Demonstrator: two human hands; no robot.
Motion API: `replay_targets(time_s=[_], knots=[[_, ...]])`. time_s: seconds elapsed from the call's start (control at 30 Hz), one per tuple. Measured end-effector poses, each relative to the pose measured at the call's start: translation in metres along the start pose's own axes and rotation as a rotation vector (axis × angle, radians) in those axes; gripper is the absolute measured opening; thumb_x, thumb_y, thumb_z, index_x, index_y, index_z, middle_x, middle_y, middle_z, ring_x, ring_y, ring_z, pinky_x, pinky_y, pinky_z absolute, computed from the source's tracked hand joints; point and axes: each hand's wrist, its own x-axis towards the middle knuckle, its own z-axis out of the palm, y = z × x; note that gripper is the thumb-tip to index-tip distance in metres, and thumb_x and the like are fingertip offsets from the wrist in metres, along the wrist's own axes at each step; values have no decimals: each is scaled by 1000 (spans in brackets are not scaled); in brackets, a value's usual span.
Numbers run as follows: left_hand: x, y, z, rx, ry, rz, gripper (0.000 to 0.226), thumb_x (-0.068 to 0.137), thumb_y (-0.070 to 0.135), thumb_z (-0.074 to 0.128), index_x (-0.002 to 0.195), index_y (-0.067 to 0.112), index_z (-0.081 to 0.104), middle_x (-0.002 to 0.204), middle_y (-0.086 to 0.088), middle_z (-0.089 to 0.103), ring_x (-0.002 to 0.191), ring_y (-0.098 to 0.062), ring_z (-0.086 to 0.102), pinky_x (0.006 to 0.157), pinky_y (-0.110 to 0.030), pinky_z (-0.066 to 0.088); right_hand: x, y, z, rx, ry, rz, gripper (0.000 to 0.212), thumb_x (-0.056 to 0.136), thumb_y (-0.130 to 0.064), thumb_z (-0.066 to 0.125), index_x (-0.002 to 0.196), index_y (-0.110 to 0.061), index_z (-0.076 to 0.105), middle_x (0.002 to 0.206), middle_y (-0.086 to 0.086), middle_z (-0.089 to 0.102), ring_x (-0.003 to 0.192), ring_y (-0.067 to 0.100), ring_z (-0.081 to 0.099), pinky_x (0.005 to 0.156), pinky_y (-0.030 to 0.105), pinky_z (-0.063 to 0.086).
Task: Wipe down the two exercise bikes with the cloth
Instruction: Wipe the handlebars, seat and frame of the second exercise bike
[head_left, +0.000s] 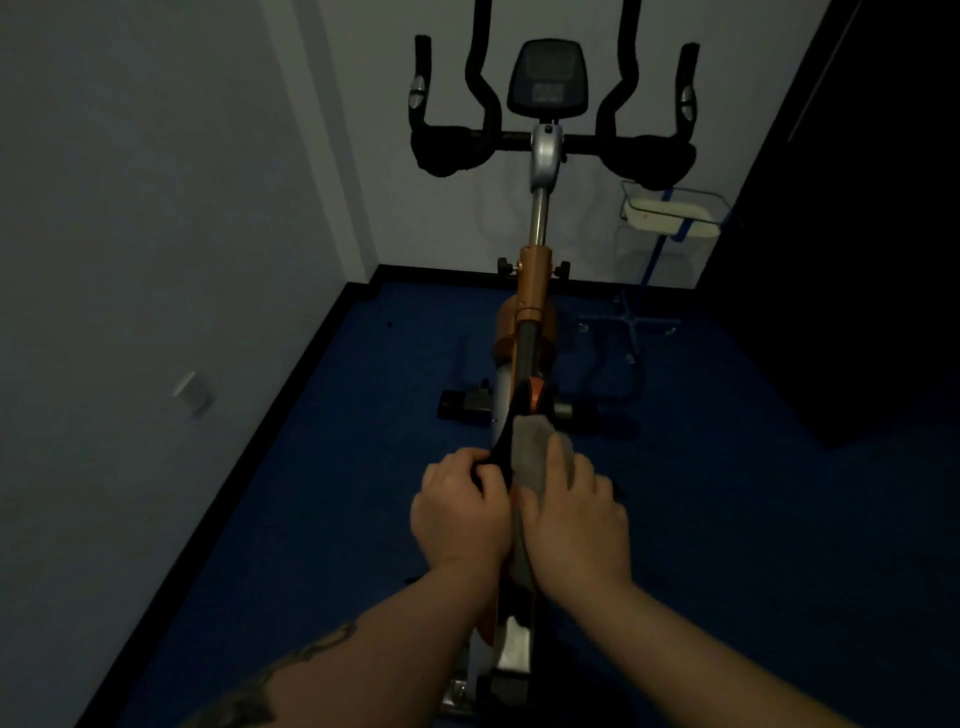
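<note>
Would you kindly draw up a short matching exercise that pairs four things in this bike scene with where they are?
Things:
1. cloth
2. console
3. left hand
4. tray

Places:
A. between the handlebars, at the top
B. on the stand right of the bike
C. under the right hand, on the bike frame
D. gripping a dark part left of the frame

Pairs: 1-C, 2-A, 3-D, 4-B

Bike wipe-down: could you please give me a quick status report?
Left hand grips the black saddle. Right hand presses the grey cloth onto it. One exercise bike in view. Nothing in the way.
</note>
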Motion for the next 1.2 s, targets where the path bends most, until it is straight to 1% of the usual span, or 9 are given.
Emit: replay_targets(time_s=[0.1,0.23,0.3,0.43,0.6,0.77,0.97,1.1,1.2], knots=[[1,-2,1,5,-14,-6,20,92,19,52,101,19,70,83,13,50,89,-18,58,73,-34,44,-18,9,0,-3,-3,-107,73,90,-56,14,153,-20,16,149,10,34,126,29,43,97,43,45],[0,0,-2,3,-26,-22,22,92,19,51,104,19,70,92,6,61,94,-18,57,76,-34,43,31,6,-6,218,-180,124,64,100,-49,24,154,-23,1,144,10,36,118,29,46,88,39,44],[1,1,-2,9,-30,-34,22,93,20,50,104,19,69,93,5,61,95,-17,56,77,-34,43,20,0,-10,162,-139,139,64,100,-47,26,154,-21,2,146,10,35,122,28,44,94,41,43],[1,0,0,-9,-16,-19,21,92,18,52,103,18,70,87,8,57,91,-18,58,74,-34,43,-29,8,-9,26,-17,-71,69,99,-49,29,154,-22,-3,157,5,15,137,24,26,109,39,33],[0,0,0,0,-14,-45,23,92,19,52,105,19,70,99,1,65,95,-19,57,76,-33,41,35,7,-6,290,-187,213,59,100,-50,24,151,-20,17,138,9,45,111,27,53,82,37,44],[0,-1,-1,-6,-17,-20,22,93,18,51,104,20,70,90,7,60,90,-16,56,73,-32,41,-33,9,-4,179,76,12,65,97,-49,29,153,-24,9,150,-1,28,127,20,37,100,35,41],[1,1,-3,3,-42,-42,23,93,21,50,105,21,70,86,12,49,93,-19,57,80,-36,45,30,16,-7,399,-203,324,52,100,-53,18,125,-18,45,119,7,57,94,23,54,79,37,45],[2,-2,1,-9,-23,-22,22,93,19,51,104,20,70,93,5,62,93,-16,57,76,-33,43,-34,8,-8,310,33,176,57,98,-50,29,148,-26,20,142,1,34,122,20,39,90,34,43],[1,-3,2,-5,-2,-14,21,92,18,53,103,19,71,95,2,65,90,-18,58,73,-32,42,-9,13,-10,303,-69,171,56,98,-52,28,147,-24,22,139,4,38,118,23,44,84,34,44]])
